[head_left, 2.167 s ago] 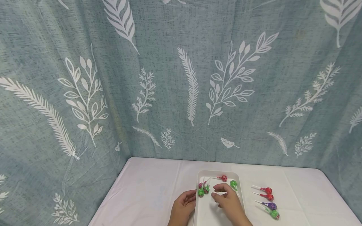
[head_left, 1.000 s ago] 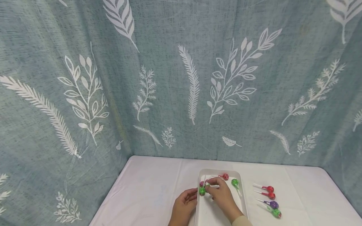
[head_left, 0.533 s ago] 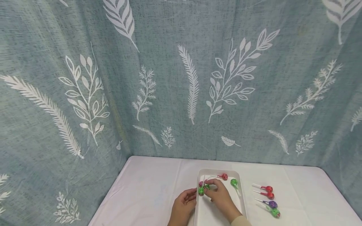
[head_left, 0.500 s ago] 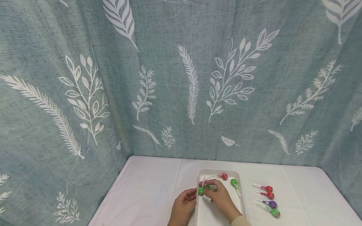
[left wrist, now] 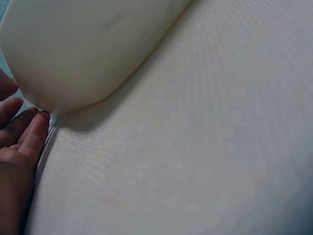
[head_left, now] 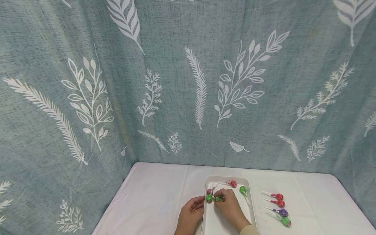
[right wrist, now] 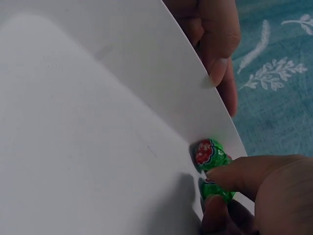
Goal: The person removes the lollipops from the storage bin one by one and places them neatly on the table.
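Observation:
My right hand point(head_left: 230, 209) pinches a green-wrapped lollipop point(head_left: 218, 198) between thumb and fingers, inside the white tray point(head_left: 203, 225). Just left of it lies another green lollipop point(head_left: 209, 198), with a pinkish-purple lollipop point(head_left: 209, 191) behind. In the right wrist view, the pinched green lollipop point(right wrist: 217, 190) is close beside the other one, near the tray wall. My left hand point(head_left: 190, 213) is at the tray's left side; the left wrist view has its extended fingers point(left wrist: 36, 134) against the outer wall. A red lollipop point(head_left: 233, 184) and a green one point(head_left: 242, 189) lie along the tray's far and right sides.
Right of the tray, on the white-covered table point(head_left: 152, 202), lie two red lollipops point(head_left: 279, 196), a purple lollipop point(head_left: 283, 212) and a green lollipop point(head_left: 285, 222) in a column. A patterned blue-green curtain point(head_left: 176, 98) hangs behind and at the sides.
My right hand has moved left to the lollipop group and taken hold of a green lollipop. Over the last half second it has shifted that lollipop slightly right. My left hand stays at the tray.

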Tool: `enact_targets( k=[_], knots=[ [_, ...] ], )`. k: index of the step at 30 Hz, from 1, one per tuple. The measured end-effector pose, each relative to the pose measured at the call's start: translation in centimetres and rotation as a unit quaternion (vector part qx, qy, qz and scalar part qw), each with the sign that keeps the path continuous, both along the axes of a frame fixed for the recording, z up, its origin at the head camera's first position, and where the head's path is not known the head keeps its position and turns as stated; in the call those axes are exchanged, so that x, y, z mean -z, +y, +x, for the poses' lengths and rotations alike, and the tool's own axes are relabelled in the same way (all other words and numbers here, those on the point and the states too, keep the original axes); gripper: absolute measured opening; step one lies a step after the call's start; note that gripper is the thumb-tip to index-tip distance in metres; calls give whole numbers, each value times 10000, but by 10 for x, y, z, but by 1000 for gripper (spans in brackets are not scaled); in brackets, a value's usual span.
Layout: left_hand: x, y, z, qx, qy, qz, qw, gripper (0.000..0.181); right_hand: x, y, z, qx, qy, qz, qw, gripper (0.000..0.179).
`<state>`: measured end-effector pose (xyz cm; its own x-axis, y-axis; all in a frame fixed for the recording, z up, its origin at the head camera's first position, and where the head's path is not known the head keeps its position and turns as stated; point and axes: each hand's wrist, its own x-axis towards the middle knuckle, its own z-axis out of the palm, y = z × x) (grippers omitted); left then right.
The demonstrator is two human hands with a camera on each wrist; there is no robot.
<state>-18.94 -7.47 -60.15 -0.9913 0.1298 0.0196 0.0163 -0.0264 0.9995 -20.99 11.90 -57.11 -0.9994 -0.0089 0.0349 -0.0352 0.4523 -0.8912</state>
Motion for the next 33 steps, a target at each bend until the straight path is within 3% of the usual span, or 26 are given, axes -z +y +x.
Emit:
enact_targets(
  k=[10, 17, 33],
  knots=[
    [1, 0, -2, 77, 47, 64, 9999, 42, 1, -1, -3, -85, -34, 557, 9984, 23],
    [1, 1, -2, 32, -28, 37, 10000, 42, 0, 0, -3, -156, 103, 575, 9982, 21],
    [-1, 1, -3, -40, -53, -21, 10000, 42, -2, 1, -2, 409, 493, 344, 9974, 32]
  ],
)
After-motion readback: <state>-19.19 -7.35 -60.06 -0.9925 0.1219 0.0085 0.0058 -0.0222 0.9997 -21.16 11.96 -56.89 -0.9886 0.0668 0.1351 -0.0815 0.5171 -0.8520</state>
